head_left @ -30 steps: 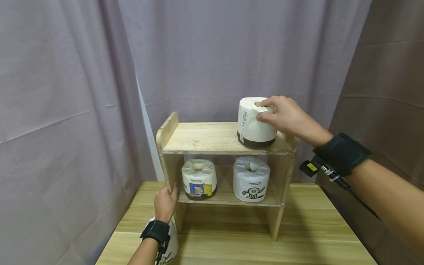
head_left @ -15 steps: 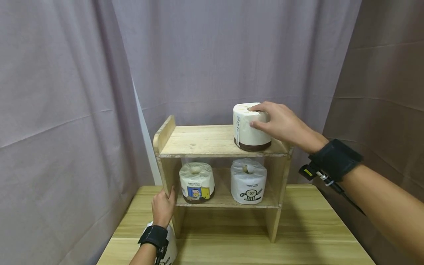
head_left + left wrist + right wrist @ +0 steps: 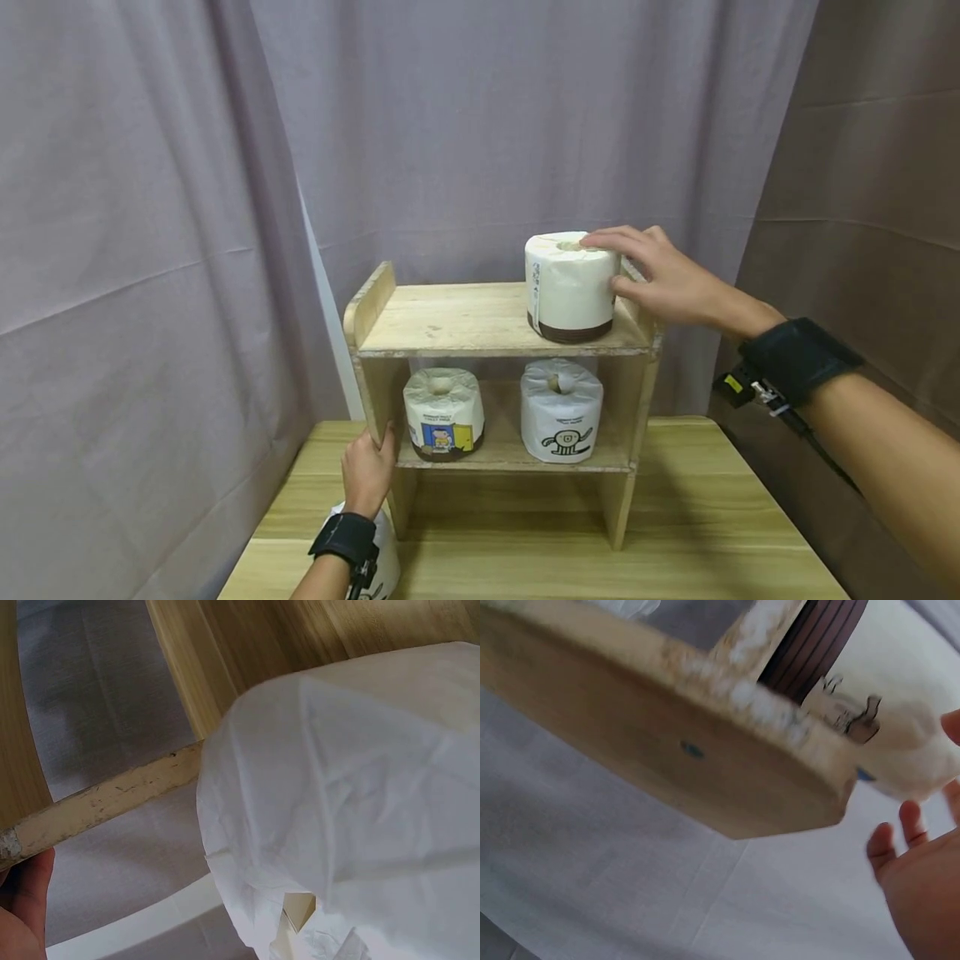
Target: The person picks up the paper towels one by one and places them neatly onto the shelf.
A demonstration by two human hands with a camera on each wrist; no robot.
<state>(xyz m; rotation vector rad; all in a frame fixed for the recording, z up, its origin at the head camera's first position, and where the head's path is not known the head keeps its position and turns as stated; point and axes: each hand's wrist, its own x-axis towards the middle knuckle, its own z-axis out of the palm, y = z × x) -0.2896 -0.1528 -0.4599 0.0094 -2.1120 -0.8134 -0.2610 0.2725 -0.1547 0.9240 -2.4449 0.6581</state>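
Note:
A cream toilet roll (image 3: 566,287) with a brown lower band stands upright at the right end of the top board of a small wooden shelf (image 3: 442,321). Beside that roll is my right hand (image 3: 671,279), fingers extended over its top edge and thumb near its right side; in the right wrist view the fingers (image 3: 913,821) look loose. My left hand (image 3: 366,473) grips the shelf's left side panel, its thumb showing below the panel edge (image 3: 112,799) in the left wrist view. A white toilet roll (image 3: 352,802) fills much of that view.
On the middle board stand a cream toilet roll (image 3: 442,417) with a cartoon door and a white toilet roll (image 3: 561,417). The white roll (image 3: 388,554) by my left wrist stands on the wooden table (image 3: 720,517). Grey curtains (image 3: 480,125) enclose the back and sides.
My right hand has let go of the cream roll and drawn back to the right, its fingers straightening. The roll stays on the top board. My left hand keeps its hold on the panel.

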